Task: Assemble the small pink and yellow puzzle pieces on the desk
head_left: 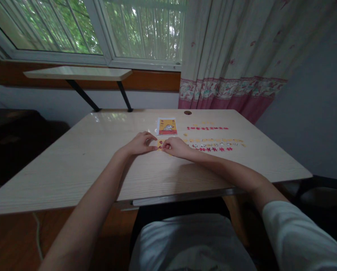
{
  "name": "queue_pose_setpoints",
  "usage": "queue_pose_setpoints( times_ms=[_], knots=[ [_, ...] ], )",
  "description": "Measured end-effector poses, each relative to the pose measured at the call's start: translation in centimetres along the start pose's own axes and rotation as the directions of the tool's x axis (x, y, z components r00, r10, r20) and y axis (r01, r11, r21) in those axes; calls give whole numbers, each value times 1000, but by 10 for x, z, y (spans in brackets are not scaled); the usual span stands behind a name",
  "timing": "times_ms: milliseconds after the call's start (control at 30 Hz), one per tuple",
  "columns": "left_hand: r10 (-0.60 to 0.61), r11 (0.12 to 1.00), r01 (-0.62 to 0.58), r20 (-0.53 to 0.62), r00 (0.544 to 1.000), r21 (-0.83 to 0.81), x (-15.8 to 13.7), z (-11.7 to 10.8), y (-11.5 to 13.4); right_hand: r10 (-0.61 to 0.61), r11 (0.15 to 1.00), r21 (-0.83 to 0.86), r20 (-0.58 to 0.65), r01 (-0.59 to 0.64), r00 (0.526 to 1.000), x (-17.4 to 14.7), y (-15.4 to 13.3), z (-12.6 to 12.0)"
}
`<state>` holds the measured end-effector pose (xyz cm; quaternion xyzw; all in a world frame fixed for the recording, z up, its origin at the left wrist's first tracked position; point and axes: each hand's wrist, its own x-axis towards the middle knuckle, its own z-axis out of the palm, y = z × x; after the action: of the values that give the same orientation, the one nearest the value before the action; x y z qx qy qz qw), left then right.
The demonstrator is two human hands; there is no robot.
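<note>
A small group of joined yellow jigsaw puzzle pieces point(159, 143) with red marks lies on the table between my hands. My left hand point(141, 143) rests at its left side, thumb and fingers apart, with the tips at the pieces' edge. From the right, my right hand point(177, 147) reaches in with fingers pinched together over the pieces, on what seems to be a puzzle piece, mostly hidden by the fingers. Just behind stands the flat picture card point(167, 127), yellow and red with a white animal on it.
Loose puzzle pieces lie in rows to the right: a red row point(208, 128) at the back, yellow and white ones point(219, 143), and a nearer red row point(217, 149). A raised shelf point(80, 73) stands at the back left. The table point(80, 165) has a cable hole point(188, 113) at its rear edge.
</note>
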<state>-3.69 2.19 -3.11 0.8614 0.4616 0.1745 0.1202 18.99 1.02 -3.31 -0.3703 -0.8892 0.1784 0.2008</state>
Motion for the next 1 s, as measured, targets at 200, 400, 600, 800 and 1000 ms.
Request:
queue_pose_setpoints(
  times_ms=[200,400,600,800,1000],
  knots=[
    [-4,999,4,-12,1000,33,0,2,-1,-15,999,-34,-16,14,1000,0,-1,1],
    [-7,999,8,-18,1000,40,0,4,-2,-41,996,-79,-41,38,998,-1,1,4],
    [-15,999,16,-27,1000,39,0,3,2,-67,994,-89,-51,62,996,-4,-2,1],
    [-34,996,37,-40,999,76,0,7,2,-142,974,-181,-3,139,990,-6,-1,2],
    [-55,993,58,-31,998,102,1,8,2,-143,953,-261,49,151,988,-8,-4,-2]
  ],
)
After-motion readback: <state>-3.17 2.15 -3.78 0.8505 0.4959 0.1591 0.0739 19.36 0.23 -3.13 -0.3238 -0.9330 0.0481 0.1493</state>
